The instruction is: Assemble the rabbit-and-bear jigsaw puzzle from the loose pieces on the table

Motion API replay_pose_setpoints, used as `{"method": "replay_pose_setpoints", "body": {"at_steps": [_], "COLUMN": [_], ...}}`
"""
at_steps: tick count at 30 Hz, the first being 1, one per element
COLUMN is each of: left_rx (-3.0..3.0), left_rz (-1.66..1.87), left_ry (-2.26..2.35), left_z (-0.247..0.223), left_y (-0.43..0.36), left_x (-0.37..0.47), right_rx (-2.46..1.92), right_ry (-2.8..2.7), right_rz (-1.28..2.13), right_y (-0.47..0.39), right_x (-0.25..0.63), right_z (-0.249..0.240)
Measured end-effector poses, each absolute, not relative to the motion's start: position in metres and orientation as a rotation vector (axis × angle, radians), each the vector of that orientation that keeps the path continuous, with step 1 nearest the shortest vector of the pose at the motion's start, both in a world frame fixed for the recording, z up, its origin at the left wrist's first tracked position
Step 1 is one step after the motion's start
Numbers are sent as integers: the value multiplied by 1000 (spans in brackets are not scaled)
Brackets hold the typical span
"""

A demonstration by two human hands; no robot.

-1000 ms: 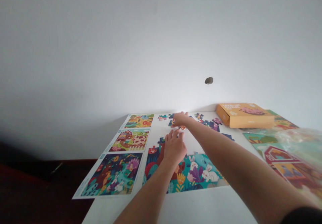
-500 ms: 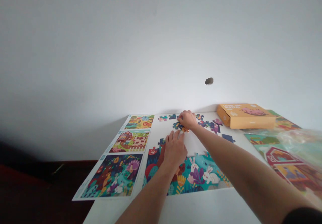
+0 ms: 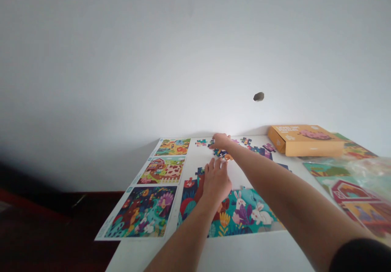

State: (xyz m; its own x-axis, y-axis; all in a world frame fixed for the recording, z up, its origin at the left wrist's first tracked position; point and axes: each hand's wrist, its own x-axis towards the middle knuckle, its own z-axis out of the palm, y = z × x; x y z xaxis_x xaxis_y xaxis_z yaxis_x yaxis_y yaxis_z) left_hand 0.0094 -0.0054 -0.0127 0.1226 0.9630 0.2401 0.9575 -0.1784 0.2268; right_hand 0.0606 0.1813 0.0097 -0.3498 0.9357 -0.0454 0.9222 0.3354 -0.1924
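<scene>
My left hand [image 3: 217, 180] lies palm down, fingers stretched out, over the left part of a partly joined jigsaw puzzle [image 3: 241, 217] with white rabbits and yellow plants. It covers some of the brown bear area. Farther back, my right hand [image 3: 220, 141] is bent down with its fingertips pinched at a small dark puzzle piece [image 3: 210, 143], mostly hidden by the fingers. Just in front of it lie several joined dark blue and orange pieces [image 3: 219, 153]. A pink and teal piece [image 3: 200, 142] sits to its left.
Left of the puzzle lies a sheet with three printed pictures [image 3: 160, 170]. More loose pieces [image 3: 259, 150] are at the back right, beside a yellow puzzle box [image 3: 308, 139]. Clear plastic [image 3: 357, 166] covers a farm picture [image 3: 351, 192] at right. A wall with a hole [image 3: 258, 96] stands behind.
My right hand has moved left and slightly back, onto the dark piece by the pink and teal one. My left hand stays on the puzzle. The view has shifted slightly.
</scene>
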Motion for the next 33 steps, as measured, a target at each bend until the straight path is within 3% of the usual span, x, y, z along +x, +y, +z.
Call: {"method": "replay_pose_setpoints", "body": {"at_steps": [10,20,26,33], "left_rx": [2335,2326,2386,2403], "left_rz": [507,471,552,586], "left_ry": [2024,2007,1987,1938], "left_z": [-15,-10,-14,-16], "left_y": [-4,-6,-5,-1], "left_x": [9,10,7,6], "right_rx": [-1487,-1592,-1444,-1208], "right_ry": [-2519,-2463,-2319,-2018], "right_rz": [245,368,363,558], "right_y": [165,159,103,27], "right_x": [38,20,101,226], "right_z": [14,21,38,2]}}
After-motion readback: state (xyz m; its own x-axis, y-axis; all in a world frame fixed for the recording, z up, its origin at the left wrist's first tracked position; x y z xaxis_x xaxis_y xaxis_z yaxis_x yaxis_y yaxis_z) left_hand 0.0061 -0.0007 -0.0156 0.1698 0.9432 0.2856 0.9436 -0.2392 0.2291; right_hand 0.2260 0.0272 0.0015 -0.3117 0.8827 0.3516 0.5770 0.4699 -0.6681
